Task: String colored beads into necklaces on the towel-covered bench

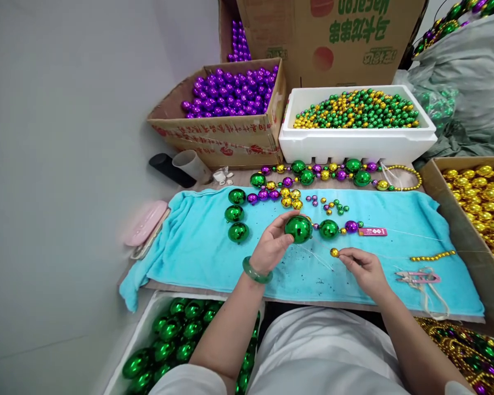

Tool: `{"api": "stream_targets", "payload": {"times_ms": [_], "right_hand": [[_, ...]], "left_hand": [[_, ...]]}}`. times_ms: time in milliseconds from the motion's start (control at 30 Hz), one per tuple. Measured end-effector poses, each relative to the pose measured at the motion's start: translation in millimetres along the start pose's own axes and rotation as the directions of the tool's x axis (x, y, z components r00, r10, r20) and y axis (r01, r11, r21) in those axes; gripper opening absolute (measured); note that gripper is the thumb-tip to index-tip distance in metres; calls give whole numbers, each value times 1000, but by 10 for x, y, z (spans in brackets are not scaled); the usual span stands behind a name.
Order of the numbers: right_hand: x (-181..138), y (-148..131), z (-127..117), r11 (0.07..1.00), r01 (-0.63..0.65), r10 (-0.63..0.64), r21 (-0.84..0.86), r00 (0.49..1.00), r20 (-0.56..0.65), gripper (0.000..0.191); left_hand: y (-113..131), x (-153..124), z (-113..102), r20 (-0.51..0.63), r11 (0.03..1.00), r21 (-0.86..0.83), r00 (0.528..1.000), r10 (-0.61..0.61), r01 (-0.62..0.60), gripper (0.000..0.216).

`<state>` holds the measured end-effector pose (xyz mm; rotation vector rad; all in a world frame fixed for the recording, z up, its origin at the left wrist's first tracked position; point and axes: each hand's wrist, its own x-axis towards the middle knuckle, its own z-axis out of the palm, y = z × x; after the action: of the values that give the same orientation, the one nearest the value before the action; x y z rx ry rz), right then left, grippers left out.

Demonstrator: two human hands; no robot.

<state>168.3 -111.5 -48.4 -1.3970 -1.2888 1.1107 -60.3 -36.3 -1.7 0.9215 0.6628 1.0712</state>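
My left hand, with a green bangle at its wrist, is closed round a large shiny green bead. Just right of that bead runs a partly strung row with another green bead and a purple bead, beside a small pink tag. Between the fingertips of my right hand is a small gold bead. Thin white thread trails over the turquoise towel between my hands. Loose green, purple and gold beads lie in groups behind and left of my left hand.
A finished-looking bead strand lies behind the towel. Pink snips and a gold bead row are at right. Around stand a carton of purple beads, a white foam box, a gold-bead carton and a green-bead box.
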Motion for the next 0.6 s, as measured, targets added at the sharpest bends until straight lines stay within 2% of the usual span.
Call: {"api": "stream_targets", "payload": {"times_ms": [133,267,433,600], "right_hand": [[-6,-9,9,998,-33,31,62,999,32,24],[-21,22,11,997,-44,45,57,999,-13,20],[-30,76,8,997,-34,33,66,999,16,19],[-9,149,-17,1000,-16,16,21,1000,13,19]], "left_hand": [[15,-22,16,17,1000,-4,1000,-24,24,58],[9,-38,12,20,998,54,1000,17,-18,59],[-10,-62,14,34,998,45,998,-45,44,58],[-42,-75,43,29,996,88,999,23,-26,55]]}}
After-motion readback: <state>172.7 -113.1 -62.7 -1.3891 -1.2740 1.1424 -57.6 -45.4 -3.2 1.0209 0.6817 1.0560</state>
